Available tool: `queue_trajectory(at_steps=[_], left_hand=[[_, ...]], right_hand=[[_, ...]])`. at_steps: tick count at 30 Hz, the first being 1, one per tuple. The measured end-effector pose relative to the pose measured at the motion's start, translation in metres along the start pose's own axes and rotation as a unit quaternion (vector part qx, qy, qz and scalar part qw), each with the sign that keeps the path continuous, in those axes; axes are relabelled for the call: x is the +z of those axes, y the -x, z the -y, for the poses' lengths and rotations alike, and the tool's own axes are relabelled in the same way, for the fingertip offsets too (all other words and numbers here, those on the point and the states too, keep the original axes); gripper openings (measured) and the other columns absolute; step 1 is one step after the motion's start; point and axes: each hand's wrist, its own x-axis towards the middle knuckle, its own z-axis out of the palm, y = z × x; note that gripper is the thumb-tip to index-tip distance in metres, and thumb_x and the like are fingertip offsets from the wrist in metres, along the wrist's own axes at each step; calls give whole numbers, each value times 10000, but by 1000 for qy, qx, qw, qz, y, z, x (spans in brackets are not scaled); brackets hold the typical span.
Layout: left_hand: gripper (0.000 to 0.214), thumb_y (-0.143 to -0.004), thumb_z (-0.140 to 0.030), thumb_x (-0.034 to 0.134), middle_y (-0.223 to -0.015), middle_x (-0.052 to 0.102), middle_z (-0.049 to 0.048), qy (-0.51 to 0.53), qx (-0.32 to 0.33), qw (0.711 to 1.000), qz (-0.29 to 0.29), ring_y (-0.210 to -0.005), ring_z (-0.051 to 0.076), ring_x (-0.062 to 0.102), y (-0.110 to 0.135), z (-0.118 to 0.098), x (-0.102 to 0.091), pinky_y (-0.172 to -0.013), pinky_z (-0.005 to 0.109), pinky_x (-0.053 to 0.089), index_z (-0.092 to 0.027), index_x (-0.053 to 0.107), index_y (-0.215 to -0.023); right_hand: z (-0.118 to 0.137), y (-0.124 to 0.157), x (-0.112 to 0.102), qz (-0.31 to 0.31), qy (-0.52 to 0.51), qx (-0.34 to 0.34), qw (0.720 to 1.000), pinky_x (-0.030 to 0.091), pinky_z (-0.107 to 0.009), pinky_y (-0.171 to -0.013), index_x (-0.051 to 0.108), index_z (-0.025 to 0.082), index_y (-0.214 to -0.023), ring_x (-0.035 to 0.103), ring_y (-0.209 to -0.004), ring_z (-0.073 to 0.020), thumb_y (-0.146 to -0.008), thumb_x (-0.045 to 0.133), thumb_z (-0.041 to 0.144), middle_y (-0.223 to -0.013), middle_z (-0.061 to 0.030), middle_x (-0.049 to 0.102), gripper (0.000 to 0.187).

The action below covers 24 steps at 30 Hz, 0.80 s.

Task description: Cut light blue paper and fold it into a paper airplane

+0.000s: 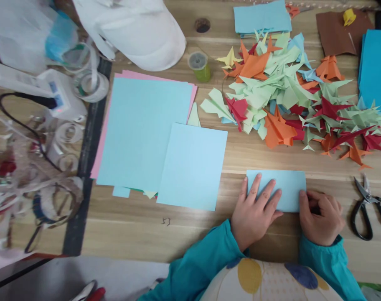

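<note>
A small light blue sheet of paper [290,184], which looks folded in half, lies flat on the wooden table before me. My left hand [256,209] rests on its left part, fingers spread and stretched out. At the sheet's right edge is my right hand [322,215], its fingers curled in and the thumb against the paper's corner. Whether the right fingers pinch the edge is partly hidden. Left of my hands lies a square light blue sheet [193,167], overlapping a stack of larger light blue sheets [143,129] with pink ones beneath.
Folded paper figures [281,79] in green, orange and red pile up at the back right. Black-handled scissors [362,209] lie right of my hand. A green jar [200,67] and a white cap [140,33] stand behind. Tape rolls [92,85] and a power strip [62,96] clutter the left.
</note>
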Motion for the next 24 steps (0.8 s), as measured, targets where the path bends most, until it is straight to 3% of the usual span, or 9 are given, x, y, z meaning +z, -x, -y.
queue_trajectory(at_steps=[24], left_hand=[[500,-812,-508,506,-1437,357,56,9,-6,1000,-12,-1343,359,229,-2,2,0,-1059,591,223,-245,516,-1237]], right_hand=[[-3,1,4,-17,17,-16,1000,417,-293,-667,628,180,-702,513,-529,-134,-711,687,252,-483,35,499,93]])
